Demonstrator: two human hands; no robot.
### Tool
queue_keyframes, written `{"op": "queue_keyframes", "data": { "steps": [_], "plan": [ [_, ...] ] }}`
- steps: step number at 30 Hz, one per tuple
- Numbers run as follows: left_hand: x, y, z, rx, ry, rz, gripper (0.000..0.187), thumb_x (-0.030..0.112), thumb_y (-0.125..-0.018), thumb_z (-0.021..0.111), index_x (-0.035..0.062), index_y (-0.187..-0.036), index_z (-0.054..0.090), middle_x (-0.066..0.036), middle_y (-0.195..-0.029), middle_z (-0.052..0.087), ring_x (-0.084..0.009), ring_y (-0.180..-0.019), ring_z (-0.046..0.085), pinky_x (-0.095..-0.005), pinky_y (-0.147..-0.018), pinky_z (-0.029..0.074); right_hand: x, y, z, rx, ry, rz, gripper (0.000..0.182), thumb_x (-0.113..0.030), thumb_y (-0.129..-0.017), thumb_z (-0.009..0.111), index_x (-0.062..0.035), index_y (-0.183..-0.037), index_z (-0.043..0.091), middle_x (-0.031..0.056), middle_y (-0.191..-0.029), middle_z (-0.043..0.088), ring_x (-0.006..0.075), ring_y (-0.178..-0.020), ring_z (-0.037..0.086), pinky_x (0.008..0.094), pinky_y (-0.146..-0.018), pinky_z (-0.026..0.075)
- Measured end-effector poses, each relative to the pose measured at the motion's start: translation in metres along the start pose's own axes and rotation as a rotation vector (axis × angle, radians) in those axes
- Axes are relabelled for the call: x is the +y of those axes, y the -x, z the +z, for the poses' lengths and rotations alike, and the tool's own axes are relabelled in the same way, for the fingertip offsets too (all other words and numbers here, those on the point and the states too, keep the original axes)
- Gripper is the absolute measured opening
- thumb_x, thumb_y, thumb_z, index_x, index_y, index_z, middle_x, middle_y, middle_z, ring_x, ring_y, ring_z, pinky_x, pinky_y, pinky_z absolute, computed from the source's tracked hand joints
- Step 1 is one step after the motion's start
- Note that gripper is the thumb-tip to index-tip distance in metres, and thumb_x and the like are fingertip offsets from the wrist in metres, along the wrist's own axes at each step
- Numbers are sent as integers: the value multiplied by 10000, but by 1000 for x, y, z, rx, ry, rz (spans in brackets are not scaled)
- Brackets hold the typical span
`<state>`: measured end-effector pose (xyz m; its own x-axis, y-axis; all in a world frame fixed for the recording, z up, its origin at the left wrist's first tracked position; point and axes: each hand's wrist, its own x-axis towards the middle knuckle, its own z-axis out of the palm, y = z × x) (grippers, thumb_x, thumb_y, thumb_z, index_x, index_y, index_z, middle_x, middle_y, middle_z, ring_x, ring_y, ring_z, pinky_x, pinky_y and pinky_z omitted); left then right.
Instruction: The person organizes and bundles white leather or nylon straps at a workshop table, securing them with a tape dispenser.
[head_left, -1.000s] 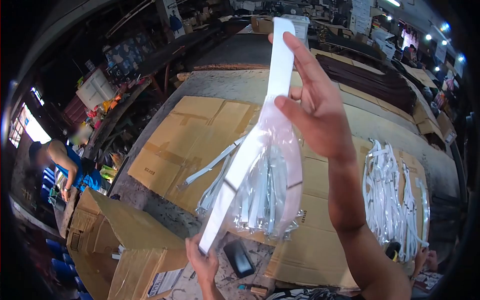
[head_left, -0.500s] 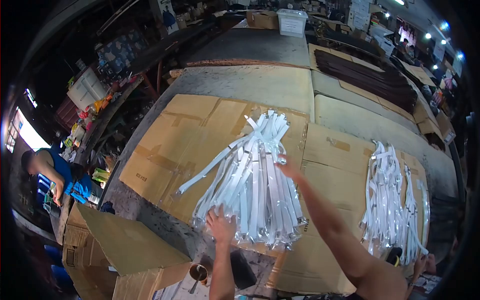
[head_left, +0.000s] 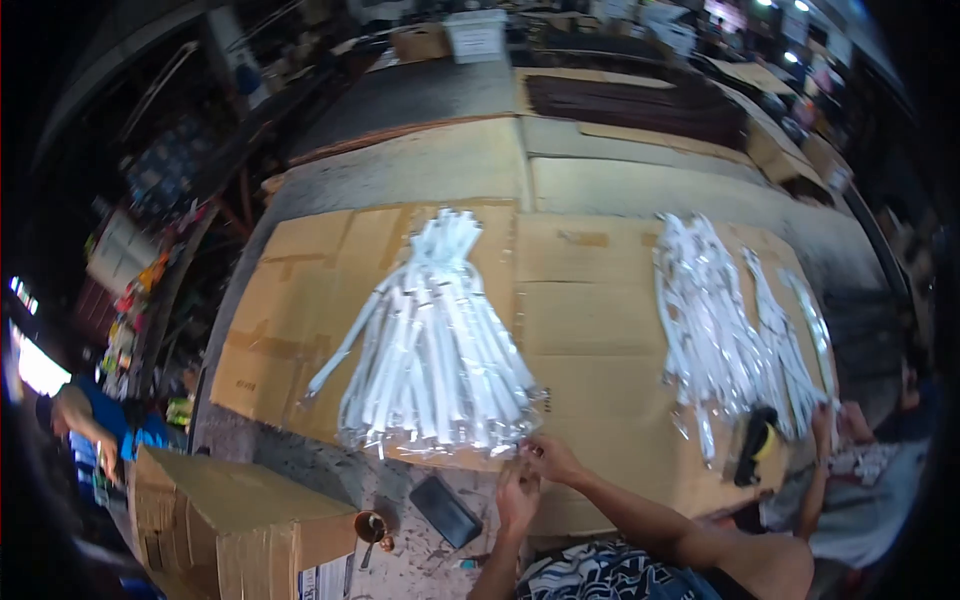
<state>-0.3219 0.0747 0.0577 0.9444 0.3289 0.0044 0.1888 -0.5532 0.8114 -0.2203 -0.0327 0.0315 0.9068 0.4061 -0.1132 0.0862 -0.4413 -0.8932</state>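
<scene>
A large fanned bundle of white straps [head_left: 430, 340] in clear plastic lies on a flattened cardboard sheet [head_left: 600, 330]. Its narrow gathered end points away from me and its loose ends spread toward me. Just off the bundle's near right corner, my left hand [head_left: 515, 497] and my right hand [head_left: 552, 461] meet with their fingers closed together. Whatever they pinch is too small and blurred to make out. Farther right rests a second group of white straps [head_left: 705, 310] in plastic.
A black-and-yellow tape dispenser [head_left: 757, 445] stands near the second group. A dark phone-like slab [head_left: 446, 510], a cup with a spoon [head_left: 370, 525] and an open cardboard box [head_left: 230, 490] sit at the near left. Another person's hand [head_left: 822, 425] is at the right, and a person in blue [head_left: 110, 425] at the left.
My left hand has left the bundle's near left end, and my right hand has left its upper right side. Both have come together by the near right corner. The view has turned right.
</scene>
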Motion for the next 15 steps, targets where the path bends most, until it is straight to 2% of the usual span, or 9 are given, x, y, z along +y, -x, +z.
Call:
{"op": "queue_keyframes", "data": {
  "steps": [4,7,9,13,15],
  "plan": [
    [-20,68,38,-134,87,-15,172,128,-796,711,31,-932,671,-147,-882,632,-332,-831,627,-414,-759,514,38,86,-72,77,131,172,241,-235,-863,684,-50,-1015,718,144,-822,701,265,-730,680,368,-718,550],
    [-6,83,35,-139,67,135,127,102,-796,706,35,-899,676,-138,-875,633,-318,-781,630,-412,-729,520,71,134,-124,180,224,259,246,-262,-866,677,-60,-1002,715,146,-798,700,273,-733,687,368,-704,546],
    [-11,76,41,-181,89,49,117,118,-802,699,49,-894,683,-132,-852,637,-311,-759,636,-409,-704,524,78,160,-156,256,272,401,243,-270,-874,642,-69,-993,712,154,-815,702,317,-767,690,412,-709,538],
    [-22,45,54,-330,-46,-130,108,173,-811,676,71,-848,672,-127,-803,644,-332,-736,643,-430,-677,526,97,198,-199,422,278,484,221,-247,-861,667,-60,-971,707,151,-782,691,303,-732,681,406,-682,526],
    [-18,37,63,-310,-222,-106,135,207,-811,663,74,-823,645,-131,-787,645,-347,-754,645,-448,-691,522,97,210,-211,530,255,464,216,-225,-848,698,-37,-954,702,141,-755,677,276,-704,669,390,-649,514]
  ]
}}
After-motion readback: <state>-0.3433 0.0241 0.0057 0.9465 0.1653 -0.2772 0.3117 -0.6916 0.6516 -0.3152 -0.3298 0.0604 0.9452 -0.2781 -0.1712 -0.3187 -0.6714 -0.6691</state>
